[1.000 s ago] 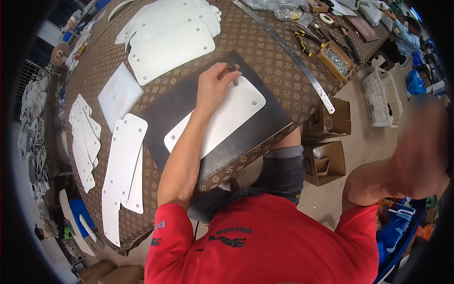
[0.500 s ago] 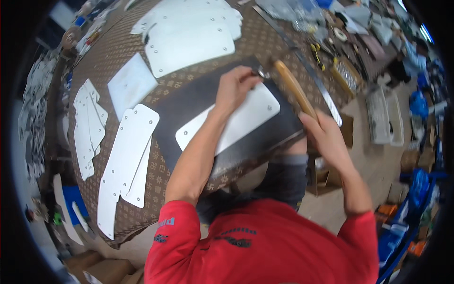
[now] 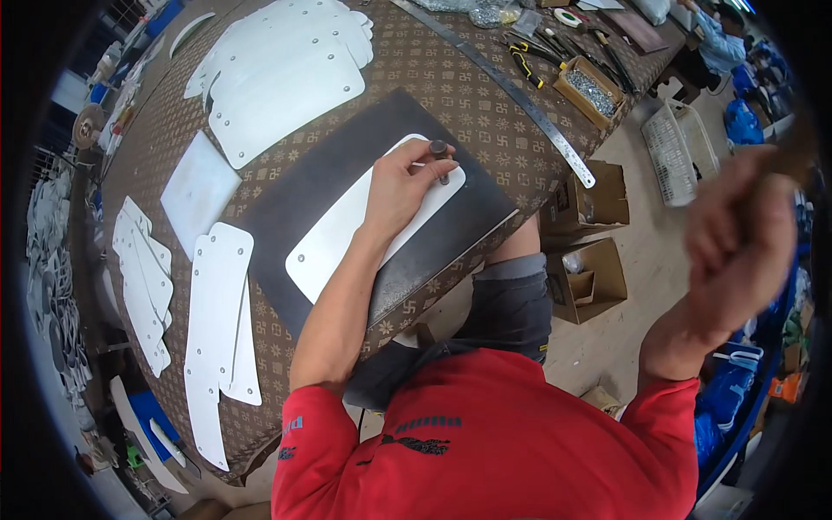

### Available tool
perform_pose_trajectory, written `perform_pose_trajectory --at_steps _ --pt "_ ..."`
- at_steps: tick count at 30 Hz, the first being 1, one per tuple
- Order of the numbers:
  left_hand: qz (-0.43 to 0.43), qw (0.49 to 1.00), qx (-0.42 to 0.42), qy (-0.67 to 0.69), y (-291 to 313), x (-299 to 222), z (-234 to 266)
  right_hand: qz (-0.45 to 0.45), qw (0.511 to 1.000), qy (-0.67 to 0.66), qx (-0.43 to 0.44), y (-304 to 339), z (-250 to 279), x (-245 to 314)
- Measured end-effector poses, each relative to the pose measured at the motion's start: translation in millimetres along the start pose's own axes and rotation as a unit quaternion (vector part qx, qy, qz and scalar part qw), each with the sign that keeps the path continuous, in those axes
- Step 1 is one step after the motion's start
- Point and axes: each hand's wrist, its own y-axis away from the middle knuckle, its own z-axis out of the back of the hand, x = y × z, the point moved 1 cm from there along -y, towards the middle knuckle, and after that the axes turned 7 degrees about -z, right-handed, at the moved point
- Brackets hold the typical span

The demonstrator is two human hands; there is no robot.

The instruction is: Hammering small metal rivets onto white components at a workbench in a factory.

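My left hand pinches a short dark metal punch and holds it upright on the far right corner of a white panel. The panel has rounded corners, and a small metal rivet shows near its left end. It lies on a dark flat board. Off to the right, my right hand is raised and blurred, closed around the wooden handle of a hammer. The hammer's head cannot be made out against the dark rim.
Riveted white panels are piled at the far left, with narrower ones nearer. A pale square slab lies between. Along the right run a steel ruler, yellow-black pliers and a box of small metal parts. Cardboard boxes stand below.
My right hand has swung up and right with the hammer, away from the board. My left hand now holds the punch upright on the panel's corner. The whole view has shifted.
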Motion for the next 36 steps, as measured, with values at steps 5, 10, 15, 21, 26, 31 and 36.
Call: perform_pose_trajectory --at_steps 5,10,15,21,26,31,36 --pt "0.011 1.0 -0.004 0.023 5.0 1.1 -5.2 0.147 0.944 -0.078 0.284 -13.7 3.9 11.4" --pt "0.005 0.998 0.006 -0.062 7.5 12.2 -0.8 -0.131 0.901 0.377 0.171 13.0 -7.6 -127.4" --pt "-0.015 1.0 -0.007 -0.019 9.1 -7.8 -3.1 -0.272 0.938 0.207 0.061 43.9 -0.5 -136.5" --pt "0.068 0.987 -0.143 0.012 43.5 -25.7 42.6 -0.093 0.975 0.201 -0.011 60.4 7.2 -199.1" --pt "0.083 0.911 -0.049 -0.402 95.5 -35.1 115.1 0.009 0.981 0.188 -0.036 42.3 -0.4 -218.6" --pt "0.097 0.868 0.04 -0.486 130.9 -38.5 112.7 0.042 0.99 0.119 -0.063 5.7 -4.8 -244.7" --pt "0.058 0.833 0.088 -0.543 138.0 -30.1 140.4 0.049 0.993 0.075 -0.079 -52.9 -55.0 -260.7"
